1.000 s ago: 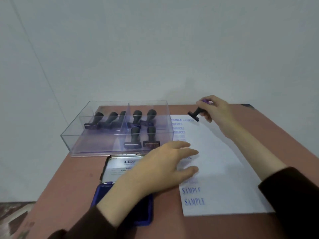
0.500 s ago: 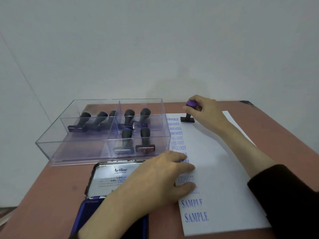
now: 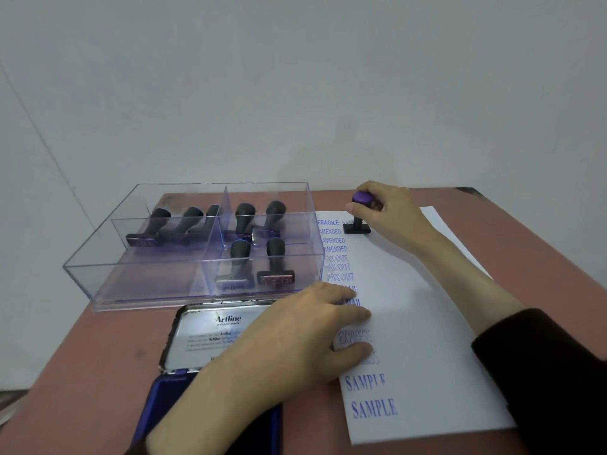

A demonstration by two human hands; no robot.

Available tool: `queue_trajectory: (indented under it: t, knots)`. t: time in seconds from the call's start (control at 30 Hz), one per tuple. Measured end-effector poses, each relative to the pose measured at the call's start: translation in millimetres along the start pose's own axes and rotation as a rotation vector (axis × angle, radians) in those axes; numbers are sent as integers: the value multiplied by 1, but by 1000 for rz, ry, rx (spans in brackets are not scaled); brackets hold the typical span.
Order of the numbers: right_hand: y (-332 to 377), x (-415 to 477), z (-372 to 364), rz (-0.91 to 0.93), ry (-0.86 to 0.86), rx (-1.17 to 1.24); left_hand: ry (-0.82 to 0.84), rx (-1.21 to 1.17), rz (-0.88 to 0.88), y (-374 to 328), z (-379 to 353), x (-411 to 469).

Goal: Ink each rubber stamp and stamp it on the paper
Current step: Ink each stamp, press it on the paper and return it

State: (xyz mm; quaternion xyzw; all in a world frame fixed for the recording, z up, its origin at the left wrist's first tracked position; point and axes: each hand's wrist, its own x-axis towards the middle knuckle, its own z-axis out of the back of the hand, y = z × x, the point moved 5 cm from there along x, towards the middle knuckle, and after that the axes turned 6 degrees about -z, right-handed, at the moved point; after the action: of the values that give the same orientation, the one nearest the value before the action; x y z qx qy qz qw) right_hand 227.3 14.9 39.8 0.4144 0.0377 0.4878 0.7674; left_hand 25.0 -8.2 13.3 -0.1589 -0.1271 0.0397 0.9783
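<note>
left hand (image 3: 295, 339) lies flat, fingers straight, pinning the paper (image 3: 427, 323) beside the pad (image 3: 210, 336). right hand (image 3: 394, 215) grips a stamp (image 3: 357, 224) upright, base on the paper's top. seven stamps (image 3: 275, 261) lie in the box (image 3: 98, 280). a column of prints (image 3: 371, 408) is down, so the job looks well along.

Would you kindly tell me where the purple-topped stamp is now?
In the head view the purple-topped stamp stands at the far end of the paper, gripped by the right hand, beside the FRAGILE print.

The left hand (image 3: 295, 333) hides much of the ink pad (image 3: 203, 343) and several stamped words on the paper (image 3: 427, 323).
</note>
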Motion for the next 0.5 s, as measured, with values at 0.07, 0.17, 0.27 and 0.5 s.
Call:
queue_trajectory:
  t: [0.07, 0.17, 0.27, 0.5]
  knots:
    - [0, -1, -1, 4, -4, 31, 12, 8, 9, 0, 0, 1]
    - [-1, -3, -1, 16, -7, 44, 41, 4, 27, 0, -1, 0]
    - [-1, -4, -1, 28, -3, 34, 18, 11, 12, 0, -1, 1]
    - [1, -3, -1, 12, 5, 81, 51, 13, 29, -1, 0, 1]
